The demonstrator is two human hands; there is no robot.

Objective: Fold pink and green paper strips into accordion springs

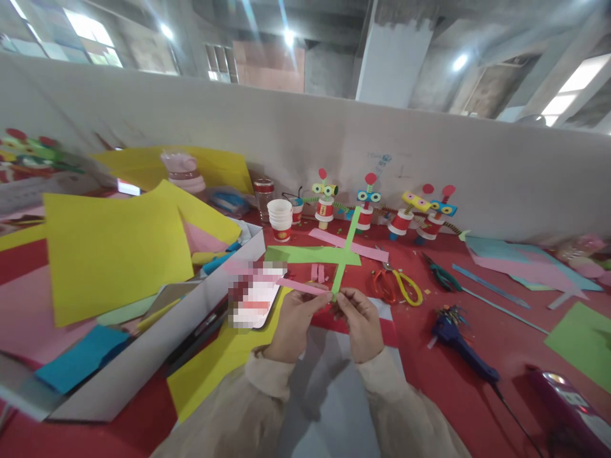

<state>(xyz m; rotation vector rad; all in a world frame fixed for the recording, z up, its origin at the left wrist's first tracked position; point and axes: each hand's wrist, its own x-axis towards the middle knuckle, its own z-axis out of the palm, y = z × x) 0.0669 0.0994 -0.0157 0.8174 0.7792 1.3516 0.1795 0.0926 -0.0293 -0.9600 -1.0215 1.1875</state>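
Observation:
My left hand (pixel 296 319) pinches the end of a narrow pink paper strip (pixel 300 287), which sticks out to the left. Close beside it, my right hand (pixel 359 319) has its fingers closed at the lower end of a light green paper strip (pixel 347 245) that points up and away. The two strip ends meet between my fingertips; whether they are joined there cannot be made out. Beyond my hands, a wider green strip (pixel 300 255) and another pink strip (pixel 329 238) lie on the table. Short pink pieces (pixel 317 273) are near my left hand.
Red-handled scissors (pixel 383 287), pliers (pixel 442 275) and a blue glue gun (pixel 463 352) lie right. Paper-cup figures (pixel 324 210) and stacked cups (pixel 279 219) line the back. A white box (pixel 157 356) of coloured paper stands left, near a phone (pixel 260 305).

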